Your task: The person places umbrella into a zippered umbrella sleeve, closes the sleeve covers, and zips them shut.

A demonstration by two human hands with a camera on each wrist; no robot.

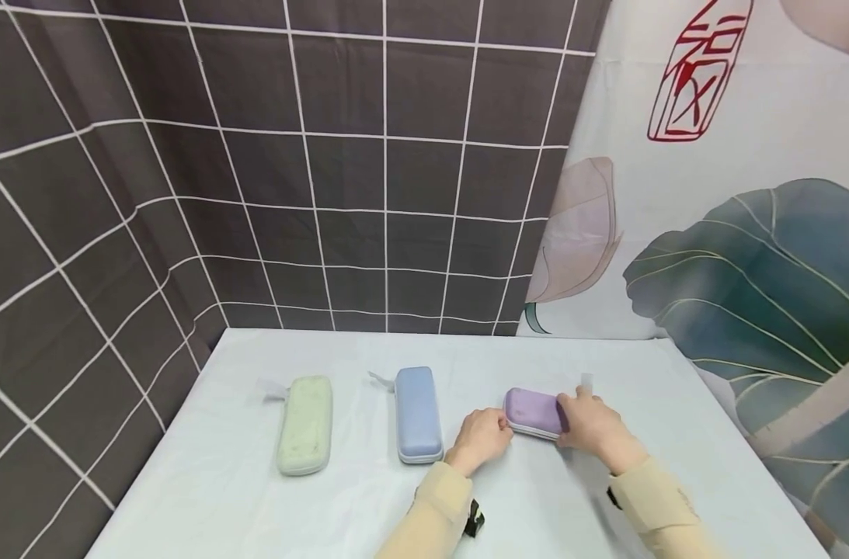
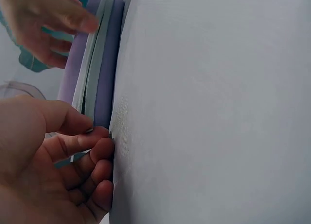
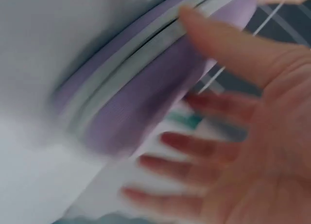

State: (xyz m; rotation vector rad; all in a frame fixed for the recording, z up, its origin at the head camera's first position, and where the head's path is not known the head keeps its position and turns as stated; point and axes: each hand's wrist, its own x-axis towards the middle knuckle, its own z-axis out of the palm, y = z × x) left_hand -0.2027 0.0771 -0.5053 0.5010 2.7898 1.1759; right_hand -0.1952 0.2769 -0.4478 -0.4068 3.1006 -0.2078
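Observation:
A purple zippered case lies on the white table between my two hands. At its left end, my left hand pinches a small piece at the zipper between thumb and index finger, the other fingers curled. In the left wrist view, a dark slit shows along the pale zipper band near those fingertips. Around the right end of the case is my right hand, its thumb over the zipper side. The right wrist view shows that hand blurred, with fingers spread and fairly straight; firm contact is unclear.
A blue case stands left of my left hand, and a green case lies farther left. Both have small straps at their far ends. Behind the white table hang a dark grid-patterned cloth and a leaf-printed cloth.

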